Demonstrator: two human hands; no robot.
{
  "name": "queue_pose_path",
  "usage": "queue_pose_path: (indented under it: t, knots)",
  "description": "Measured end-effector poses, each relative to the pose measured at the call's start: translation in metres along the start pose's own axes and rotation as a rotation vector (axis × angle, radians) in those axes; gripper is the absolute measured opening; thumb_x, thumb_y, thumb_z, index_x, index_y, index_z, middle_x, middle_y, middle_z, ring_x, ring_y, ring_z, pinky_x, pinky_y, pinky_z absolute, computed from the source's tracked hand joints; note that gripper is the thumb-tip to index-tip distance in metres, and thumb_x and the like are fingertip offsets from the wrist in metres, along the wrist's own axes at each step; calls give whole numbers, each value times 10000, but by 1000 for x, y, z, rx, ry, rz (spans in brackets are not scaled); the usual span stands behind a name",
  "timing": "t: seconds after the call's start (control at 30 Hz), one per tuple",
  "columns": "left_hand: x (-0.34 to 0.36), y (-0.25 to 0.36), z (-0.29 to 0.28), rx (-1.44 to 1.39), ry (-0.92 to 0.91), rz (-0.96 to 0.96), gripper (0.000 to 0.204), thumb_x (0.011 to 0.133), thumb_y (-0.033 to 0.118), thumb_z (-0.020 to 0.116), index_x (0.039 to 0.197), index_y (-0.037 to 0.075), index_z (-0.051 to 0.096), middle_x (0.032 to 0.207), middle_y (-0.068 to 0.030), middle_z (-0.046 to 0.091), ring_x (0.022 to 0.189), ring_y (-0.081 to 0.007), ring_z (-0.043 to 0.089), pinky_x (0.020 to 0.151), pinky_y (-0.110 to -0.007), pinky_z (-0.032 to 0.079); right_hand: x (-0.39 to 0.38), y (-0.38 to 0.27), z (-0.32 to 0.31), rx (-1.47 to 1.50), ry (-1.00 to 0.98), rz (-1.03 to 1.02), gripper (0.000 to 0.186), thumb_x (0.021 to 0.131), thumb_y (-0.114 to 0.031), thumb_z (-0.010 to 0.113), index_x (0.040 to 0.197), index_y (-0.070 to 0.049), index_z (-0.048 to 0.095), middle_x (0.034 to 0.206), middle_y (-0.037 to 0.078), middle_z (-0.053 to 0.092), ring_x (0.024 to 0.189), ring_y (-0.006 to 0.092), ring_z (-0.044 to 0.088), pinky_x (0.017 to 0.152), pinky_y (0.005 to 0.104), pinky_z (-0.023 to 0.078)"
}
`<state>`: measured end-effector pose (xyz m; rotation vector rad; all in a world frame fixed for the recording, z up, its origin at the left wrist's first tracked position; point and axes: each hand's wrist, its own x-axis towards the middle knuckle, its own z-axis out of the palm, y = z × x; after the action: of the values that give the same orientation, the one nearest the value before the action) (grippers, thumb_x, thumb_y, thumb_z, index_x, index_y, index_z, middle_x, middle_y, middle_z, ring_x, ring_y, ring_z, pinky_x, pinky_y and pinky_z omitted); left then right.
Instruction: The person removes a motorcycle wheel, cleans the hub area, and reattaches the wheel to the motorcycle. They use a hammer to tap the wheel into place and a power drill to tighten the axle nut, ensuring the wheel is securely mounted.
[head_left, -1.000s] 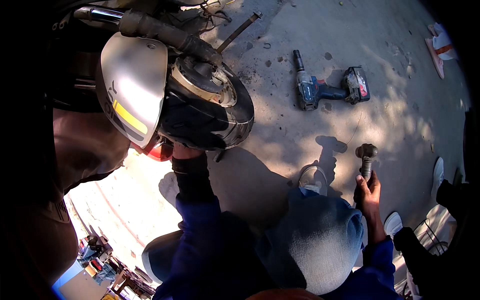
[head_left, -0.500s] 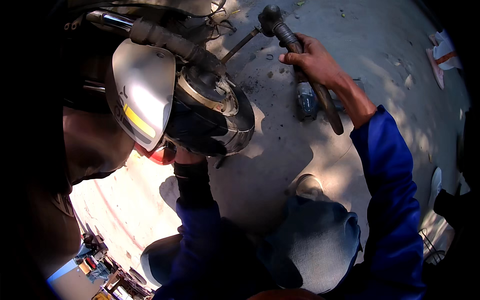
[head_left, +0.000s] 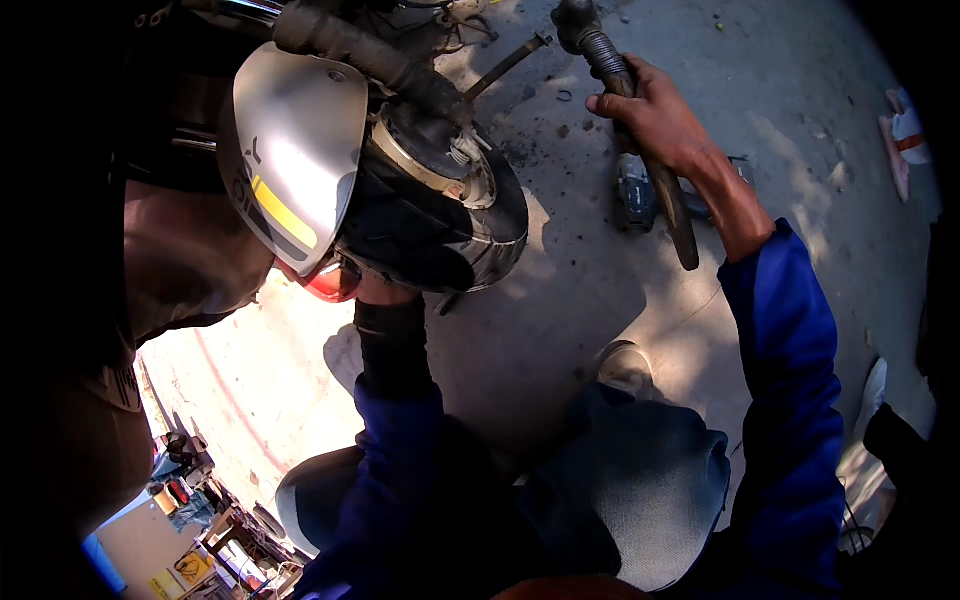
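A hammer (head_left: 664,180), dark and worn, with a heavy rounded head and metal coiled around its neck, is held up at the upper centre, its head near the free end of a bare metal rod (head_left: 510,65); whether the two touch cannot be judged. The person's right hand (head_left: 660,115) is wrapped around the wooden handle not far below the coil, thumb along the side, the long end hanging back toward the wrist; gripping so near the head likely keeps the weight balanced. The rod juts out beside the hub of a small black-tyred wheel (head_left: 470,240), left of centre. The left hand (head_left: 385,290) reaches beneath the tyre, next to a red lamp (head_left: 333,282), apparently to steady or support the wheel; its fingers are hidden, so I cannot tell whether they grip. A silver mudguard (head_left: 295,140) with a yellow stripe curves over the wheel's left side. Below the hammer, partly covered by its handle, a cordless power tool (head_left: 635,200) lies on the concrete ground (head_left: 500,350), presumably set down within reach so the right hand is free. The person's denim-clad knee (head_left: 650,480) is bent at the bottom, suggesting a low crouch that brings both arms level with the wheel.
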<state>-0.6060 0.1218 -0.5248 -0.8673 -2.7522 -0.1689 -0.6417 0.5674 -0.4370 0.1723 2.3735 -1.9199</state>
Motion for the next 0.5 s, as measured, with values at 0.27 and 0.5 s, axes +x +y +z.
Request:
queue_pose_path:
  t: [0.27, 0.5]
  knots:
    - [9, 2, 13, -18, 8, -1, 587, 966, 449, 617, 1452, 127, 556, 1483, -101, 558, 1401, -303, 488, 1199, -473, 366, 10, 2, 2, 11, 35, -8, 431, 932, -248, 761, 1223, -14, 545, 767, 0, 493, 640, 112, 502, 560, 297, 433]
    - [1, -3, 8, -5, -1, 0, 600, 965, 470, 608, 1455, 127, 553, 1487, -101, 554, 1403, -305, 485, 1202, -477, 363, 1, -15, 8, -48, -42, 48, 482, 920, -253, 790, 1242, -3, 534, 778, 4, 510, 609, 98, 484, 546, 291, 427]
